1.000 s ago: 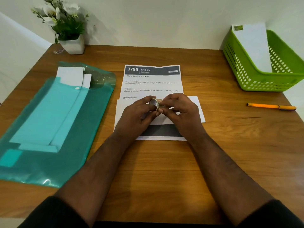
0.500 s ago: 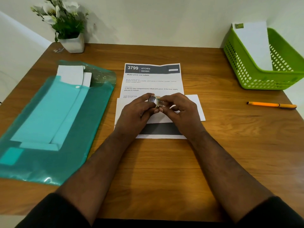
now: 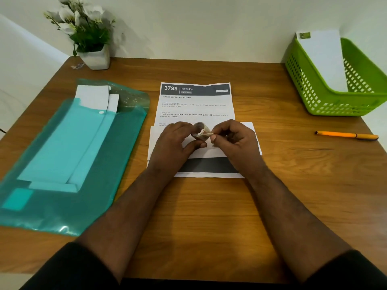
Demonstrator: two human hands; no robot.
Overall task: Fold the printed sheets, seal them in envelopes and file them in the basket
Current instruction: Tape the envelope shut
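Note:
A printed sheet (image 3: 195, 105) headed "3799 KITCHEN" lies in the middle of the wooden table. A white envelope (image 3: 247, 130) lies across its lower half. Above the envelope my left hand (image 3: 174, 143) grips a small roll of clear tape (image 3: 200, 131). My right hand (image 3: 234, 139) pinches the loose end of the tape between thumb and forefinger, just right of the roll. A green basket (image 3: 335, 101) stands at the back right with a white envelope (image 3: 323, 57) leaning inside it.
A teal plastic folder (image 3: 69, 155) holding white envelopes lies on the left. A potted white flower (image 3: 90, 38) stands at the back left corner. An orange pen (image 3: 346, 135) lies at the right edge. The wall runs close behind the table.
My right hand has shifted slightly right, drawing the tape's end away from the roll. My left hand keeps its grip on the roll; the roll has tilted a little.

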